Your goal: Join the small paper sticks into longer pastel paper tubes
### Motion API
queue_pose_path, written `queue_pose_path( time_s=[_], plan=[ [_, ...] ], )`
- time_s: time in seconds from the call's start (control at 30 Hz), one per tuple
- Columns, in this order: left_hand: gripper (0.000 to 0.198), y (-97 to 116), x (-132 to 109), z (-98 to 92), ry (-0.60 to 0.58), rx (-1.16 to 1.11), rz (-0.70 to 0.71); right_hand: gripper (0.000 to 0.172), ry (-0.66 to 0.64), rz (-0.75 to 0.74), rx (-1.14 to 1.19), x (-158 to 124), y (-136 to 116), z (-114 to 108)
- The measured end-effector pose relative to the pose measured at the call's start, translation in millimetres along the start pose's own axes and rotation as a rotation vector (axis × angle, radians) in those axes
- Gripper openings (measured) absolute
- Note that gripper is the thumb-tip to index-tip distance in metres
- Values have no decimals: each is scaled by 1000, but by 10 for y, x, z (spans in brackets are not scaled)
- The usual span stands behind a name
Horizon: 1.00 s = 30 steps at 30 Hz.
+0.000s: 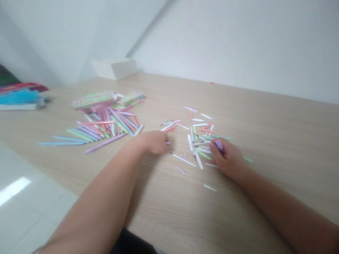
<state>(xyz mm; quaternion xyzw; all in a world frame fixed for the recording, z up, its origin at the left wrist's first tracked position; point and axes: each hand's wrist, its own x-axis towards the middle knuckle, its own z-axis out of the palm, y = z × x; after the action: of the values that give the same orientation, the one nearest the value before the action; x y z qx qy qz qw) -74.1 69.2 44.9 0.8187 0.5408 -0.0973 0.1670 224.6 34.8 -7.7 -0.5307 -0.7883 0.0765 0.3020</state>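
Observation:
My left hand [158,142] is closed on a small purple piece [167,143], just left of the scattered pen parts. At the right side of those parts, my right hand [229,155] is closed around a purple pen part [219,146], whose end shows above the fingers. Between and beyond the hands lie white, pink, green and purple pieces, among them a white tube [198,159] and a thin white refill [182,159] with a dark tip. Two small purple pieces, one of them a cone [181,170], lie nearer to me.
A heap of pastel pens [106,141] lies on the wooden table [169,218] at the left, with printed boxes [92,101] behind it. Farther back stands a white box [116,69] near the wall. Blue and red items [19,96] are at the far left.

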Motion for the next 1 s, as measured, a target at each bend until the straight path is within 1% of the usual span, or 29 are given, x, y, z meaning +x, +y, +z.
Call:
queue_pose_path(
  time_s=[0.07, 0.2, 0.4, 0.47, 0.6, 0.77, 0.9, 1.0],
  plan=[
    [31, -28, 21, 18, 3, -14, 12, 26, -5, 0, -2, 0, 2, 2],
    [27, -54, 40, 44, 24, -15, -16, 26, -15, -7, 4, 3, -6, 6],
    [30, 7, 52, 66, 100, 23, -47, 26, -22, -6, 13, 3, -20, 7],
    [32, 33, 65, 83, 96, 31, -47, 27, -26, -17, 13, 3, -23, 4],
    [35, 67, 105, 134, 63, 38, -21, 25, -37, -39, 12, 2, -18, 5],
    [37, 85, 132, 158, 111, 33, 25, 24, -71, -55, -4, -11, 1, 17],
    [34, 71, 125, 113, 123, -104, 90, 21, -84, -95, -35, -28, 0, 7],
    [29, 51, 125, 83, 110, -243, 177, 18, -132, -167, -36, -29, -18, -15]
  ],
)
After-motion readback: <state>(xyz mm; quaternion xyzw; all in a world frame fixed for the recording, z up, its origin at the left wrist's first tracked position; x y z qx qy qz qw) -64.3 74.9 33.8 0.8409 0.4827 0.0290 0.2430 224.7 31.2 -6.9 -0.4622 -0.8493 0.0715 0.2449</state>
